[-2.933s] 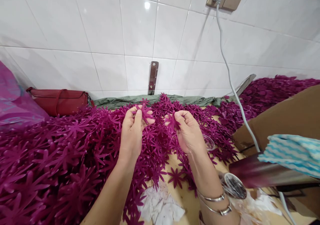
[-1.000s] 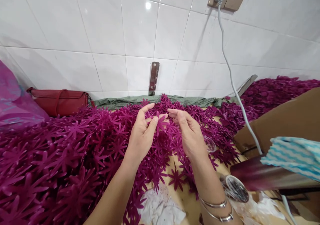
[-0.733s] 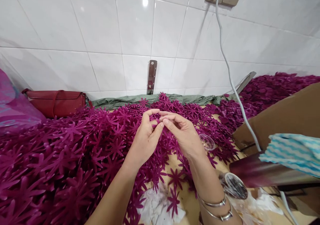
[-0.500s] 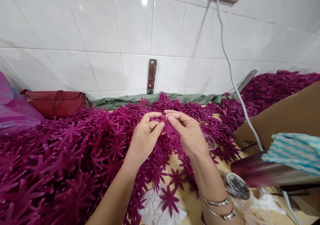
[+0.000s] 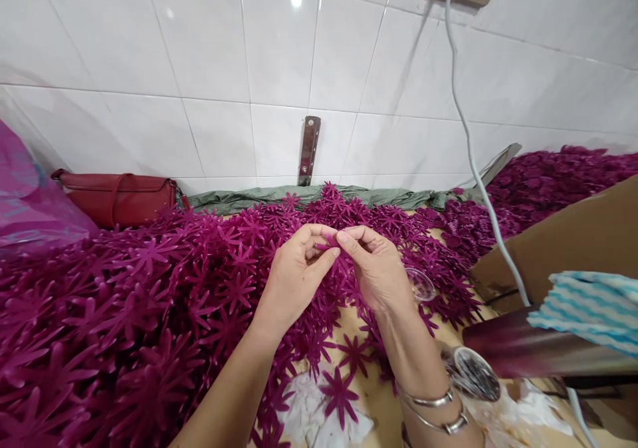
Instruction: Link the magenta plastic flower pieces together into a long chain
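Note:
Near the middle of the view, my left hand (image 5: 302, 270) and my right hand (image 5: 379, 268) meet at the fingertips. Between them they pinch a small magenta flower-shaped piece (image 5: 329, 240), mostly covered by my fingers. Below and around both hands spreads a big heap of magenta star-shaped flower pieces (image 5: 149, 255) with long rounded petals. A single loose flower piece (image 5: 340, 395) lies on white crumpled paper (image 5: 304, 408) below my hands. Two silver bangles circle my right wrist.
A red bag (image 5: 117, 199) leans at the tiled wall. On the right are a cardboard box (image 5: 563, 235), a striped cloth (image 5: 588, 312), a cup with dark contents (image 5: 476, 373) and a clear round dish (image 5: 419, 284). A white cable (image 5: 478, 169) hangs down from the socket.
My fingertips have drawn closer together around the flower piece, with the left fingers now against the right ones. The whole view has shifted slightly, so things appear further right.

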The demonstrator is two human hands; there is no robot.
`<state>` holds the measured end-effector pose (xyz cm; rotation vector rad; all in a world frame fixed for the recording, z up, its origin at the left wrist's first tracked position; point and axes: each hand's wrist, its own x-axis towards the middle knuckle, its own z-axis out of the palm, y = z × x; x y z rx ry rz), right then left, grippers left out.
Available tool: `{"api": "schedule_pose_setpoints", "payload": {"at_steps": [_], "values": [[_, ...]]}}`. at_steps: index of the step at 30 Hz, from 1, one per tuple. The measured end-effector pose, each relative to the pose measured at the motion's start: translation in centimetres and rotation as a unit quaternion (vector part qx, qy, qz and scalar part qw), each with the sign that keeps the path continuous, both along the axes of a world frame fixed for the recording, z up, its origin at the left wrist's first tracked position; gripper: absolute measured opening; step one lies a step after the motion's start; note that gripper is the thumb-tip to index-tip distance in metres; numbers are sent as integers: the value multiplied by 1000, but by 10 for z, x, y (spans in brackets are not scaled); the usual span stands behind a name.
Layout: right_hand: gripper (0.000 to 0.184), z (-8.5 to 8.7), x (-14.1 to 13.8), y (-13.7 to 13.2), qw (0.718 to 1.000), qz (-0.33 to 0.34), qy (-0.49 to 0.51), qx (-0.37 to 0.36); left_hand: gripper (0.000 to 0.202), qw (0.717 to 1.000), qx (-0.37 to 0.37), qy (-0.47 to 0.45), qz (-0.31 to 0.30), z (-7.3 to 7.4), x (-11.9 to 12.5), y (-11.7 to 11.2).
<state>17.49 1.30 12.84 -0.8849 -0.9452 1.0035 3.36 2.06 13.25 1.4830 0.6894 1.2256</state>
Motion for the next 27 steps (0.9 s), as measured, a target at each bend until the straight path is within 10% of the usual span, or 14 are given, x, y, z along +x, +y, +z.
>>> {"api": "schedule_pose_setpoints", "payload": {"at_steps": [27], "values": [[25,-6,-6,0,1000,-9,-25,10,21,999,0,-15,48,-1,-4,3]]}}
